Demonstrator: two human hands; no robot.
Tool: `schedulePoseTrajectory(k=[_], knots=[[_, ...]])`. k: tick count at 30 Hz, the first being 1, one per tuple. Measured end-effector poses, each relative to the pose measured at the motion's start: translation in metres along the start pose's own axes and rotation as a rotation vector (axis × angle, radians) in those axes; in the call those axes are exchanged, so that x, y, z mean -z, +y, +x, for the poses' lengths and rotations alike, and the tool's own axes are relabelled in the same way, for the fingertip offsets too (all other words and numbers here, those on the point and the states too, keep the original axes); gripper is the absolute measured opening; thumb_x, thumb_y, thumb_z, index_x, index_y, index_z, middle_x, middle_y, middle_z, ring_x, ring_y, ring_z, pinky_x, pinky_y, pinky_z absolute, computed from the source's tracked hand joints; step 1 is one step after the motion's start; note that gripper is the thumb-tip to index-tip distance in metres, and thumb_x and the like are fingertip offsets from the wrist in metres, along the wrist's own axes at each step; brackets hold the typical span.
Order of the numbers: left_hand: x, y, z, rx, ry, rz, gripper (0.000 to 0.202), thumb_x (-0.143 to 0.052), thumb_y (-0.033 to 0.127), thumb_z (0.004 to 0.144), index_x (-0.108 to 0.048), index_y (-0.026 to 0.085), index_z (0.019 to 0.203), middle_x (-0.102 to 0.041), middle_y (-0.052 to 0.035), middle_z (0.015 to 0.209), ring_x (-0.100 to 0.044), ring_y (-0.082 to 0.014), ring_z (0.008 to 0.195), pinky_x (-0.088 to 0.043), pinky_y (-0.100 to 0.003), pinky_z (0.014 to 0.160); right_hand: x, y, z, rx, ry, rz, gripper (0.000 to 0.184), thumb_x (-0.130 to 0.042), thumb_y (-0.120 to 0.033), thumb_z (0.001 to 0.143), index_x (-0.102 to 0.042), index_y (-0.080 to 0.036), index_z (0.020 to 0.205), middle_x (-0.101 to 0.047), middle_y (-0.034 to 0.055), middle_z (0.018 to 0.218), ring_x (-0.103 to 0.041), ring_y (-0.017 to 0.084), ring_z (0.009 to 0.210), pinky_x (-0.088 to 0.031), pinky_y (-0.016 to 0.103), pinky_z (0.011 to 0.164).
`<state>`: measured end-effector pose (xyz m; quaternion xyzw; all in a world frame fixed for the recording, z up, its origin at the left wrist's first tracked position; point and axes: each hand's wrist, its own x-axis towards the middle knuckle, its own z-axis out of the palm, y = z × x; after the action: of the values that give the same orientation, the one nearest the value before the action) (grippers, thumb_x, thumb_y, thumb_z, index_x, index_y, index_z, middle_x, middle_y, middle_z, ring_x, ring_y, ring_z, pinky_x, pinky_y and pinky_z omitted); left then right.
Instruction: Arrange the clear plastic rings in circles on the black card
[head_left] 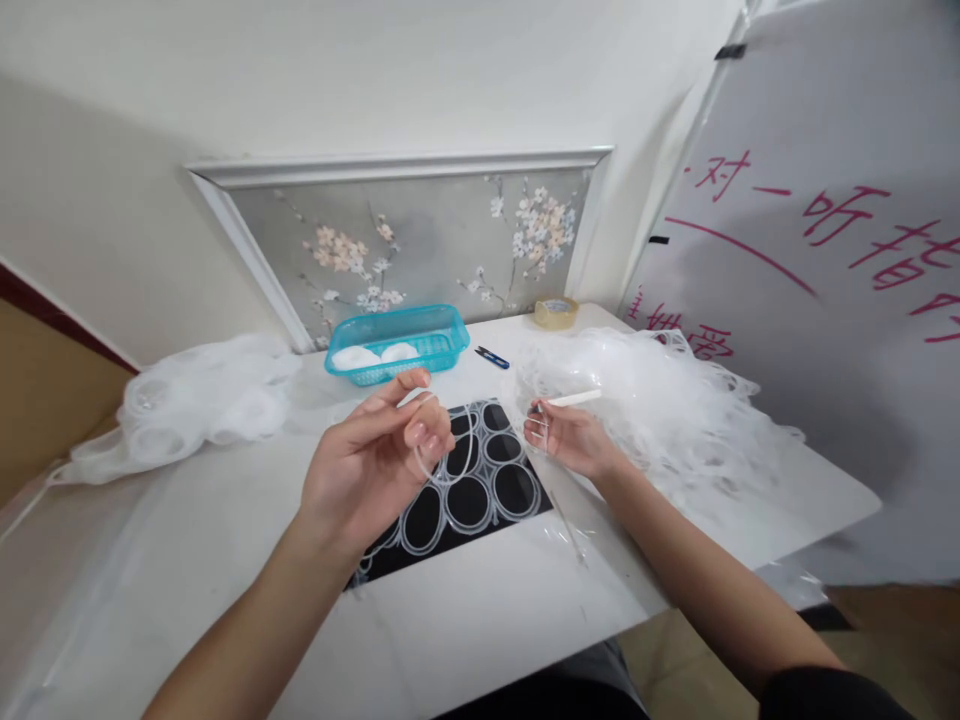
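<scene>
Raised over the table, my left hand [375,450] pinches a thin translucent white ring [469,462] that hangs from the fingertips. My right hand [570,436] is closed around a slim white stick-like tool [576,397], whose exact kind I cannot make out. Below and between both hands lies a black sheet [465,540] with several pale rings laid out on it in rows. Close beyond my right hand spreads a large loose heap of translucent white rings [645,400].
A blue plastic basket [457,325] with white bundles inside stands against the wall. Small blue thread snips [492,357] and a tape roll [556,313] lie to its right. A bag of white rings [202,395] rests at left. A whiteboard [810,330] with red writing borders the table's right.
</scene>
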<state>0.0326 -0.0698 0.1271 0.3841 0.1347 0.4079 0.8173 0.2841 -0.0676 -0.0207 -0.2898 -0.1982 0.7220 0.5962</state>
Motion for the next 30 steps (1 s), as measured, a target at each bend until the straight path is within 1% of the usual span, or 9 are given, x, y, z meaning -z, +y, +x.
schedulePoseTrajectory(k=[4, 8, 13, 17, 20, 24, 26, 28, 30], knots=[[-0.009, 0.011, -0.015, -0.024, -0.039, -0.071, 0.017, -0.054, 0.002, 0.078, -0.06, 0.011, 0.091, -0.046, 0.0031, 0.054, -0.047, -0.0081, 0.054, -0.046, -0.019, 0.057, -0.03, 0.013, -0.01, -0.017, -0.178, -0.002, 0.011, -0.075, -0.029, 0.071, -0.068, -0.021, 0.074, -0.069, -0.0009, 0.089, -0.064, 0.012, 0.083, -0.049, 0.029, 0.087], [-0.015, 0.02, -0.029, -0.07, -0.023, -0.047, 0.015, -0.055, 0.004, 0.08, -0.06, 0.012, 0.091, -0.048, 0.003, 0.055, -0.049, -0.008, 0.055, -0.046, -0.018, 0.056, -0.1, 0.023, -0.031, -0.041, -0.51, -0.073, 0.012, -0.077, -0.032, 0.071, -0.07, -0.022, 0.074, -0.068, 0.0016, 0.103, -0.064, 0.016, 0.092, -0.048, 0.034, 0.089], [-0.015, 0.033, -0.042, -0.189, 0.064, 0.104, 0.011, -0.059, 0.011, 0.084, -0.059, 0.017, 0.093, -0.054, 0.003, 0.06, -0.053, -0.0089, 0.058, -0.046, -0.019, 0.058, -0.183, 0.011, -0.046, 0.023, -0.84, -0.041, 0.014, -0.077, -0.037, 0.069, -0.07, -0.025, 0.069, -0.068, 0.0006, 0.089, -0.063, 0.016, 0.088, -0.05, 0.033, 0.084], [-0.009, 0.039, -0.043, -0.259, 0.139, 0.262, 0.009, -0.062, 0.015, 0.084, -0.058, 0.018, 0.092, -0.058, 0.0022, 0.063, -0.055, -0.0089, 0.061, -0.045, -0.019, 0.062, -0.209, 0.008, -0.045, 0.095, -0.881, 0.172, 0.013, -0.078, -0.039, 0.066, -0.068, -0.032, 0.065, -0.062, -0.0042, 0.066, -0.062, 0.013, 0.071, -0.053, 0.027, 0.068], [-0.005, 0.039, -0.043, -0.229, 0.153, 0.382, 0.014, -0.065, 0.019, 0.083, -0.058, 0.019, 0.095, -0.06, 0.0013, 0.069, -0.056, -0.0087, 0.067, -0.045, -0.018, 0.066, -0.213, 0.01, -0.046, 0.143, -0.812, 0.328, 0.01, -0.077, -0.037, 0.067, -0.068, -0.036, 0.065, -0.061, -0.0069, 0.062, -0.059, 0.01, 0.061, -0.053, 0.024, 0.061], [-0.003, 0.026, -0.039, -0.16, 0.112, 0.766, 0.031, -0.064, 0.031, 0.085, -0.054, 0.022, 0.112, -0.062, -0.0053, 0.11, -0.058, -0.0165, 0.098, -0.047, -0.026, 0.082, -0.204, -0.003, -0.046, 0.259, -0.683, 0.283, 0.008, -0.075, -0.035, 0.071, -0.068, -0.037, 0.069, -0.063, -0.0094, 0.068, -0.056, 0.007, 0.058, -0.05, 0.019, 0.057], [0.002, 0.008, -0.031, -0.149, 0.095, 1.068, 0.034, -0.057, 0.036, 0.089, -0.051, 0.023, 0.12, -0.058, -0.008, 0.123, -0.055, -0.0213, 0.11, -0.046, -0.035, 0.092, -0.184, -0.011, -0.04, 0.387, -0.562, 0.146, 0.006, -0.074, -0.037, 0.072, -0.069, -0.037, 0.073, -0.064, -0.0094, 0.07, -0.057, 0.007, 0.06, -0.051, 0.021, 0.06], [0.012, -0.021, -0.022, -0.1, 0.028, 1.397, 0.035, -0.048, 0.035, 0.093, -0.051, 0.02, 0.125, -0.057, -0.0116, 0.128, -0.053, -0.026, 0.118, -0.042, -0.043, 0.099, -0.15, -0.014, -0.03, 0.527, -0.357, -0.123, 0.008, -0.073, -0.039, 0.072, -0.07, -0.033, 0.074, -0.066, -0.006, 0.073, -0.061, 0.011, 0.067, -0.053, 0.027, 0.067], [0.026, -0.058, -0.013, 0.003, -0.137, 1.691, 0.04, -0.046, 0.033, 0.094, -0.052, 0.011, 0.127, -0.054, -0.0178, 0.133, -0.048, -0.0308, 0.126, -0.036, -0.047, 0.106, -0.106, -0.007, -0.02, 0.636, -0.086, -0.514, 0.013, -0.074, -0.037, 0.07, -0.072, -0.025, 0.073, -0.07, 0.0001, 0.076, -0.064, 0.018, 0.075, -0.053, 0.034, 0.074]])
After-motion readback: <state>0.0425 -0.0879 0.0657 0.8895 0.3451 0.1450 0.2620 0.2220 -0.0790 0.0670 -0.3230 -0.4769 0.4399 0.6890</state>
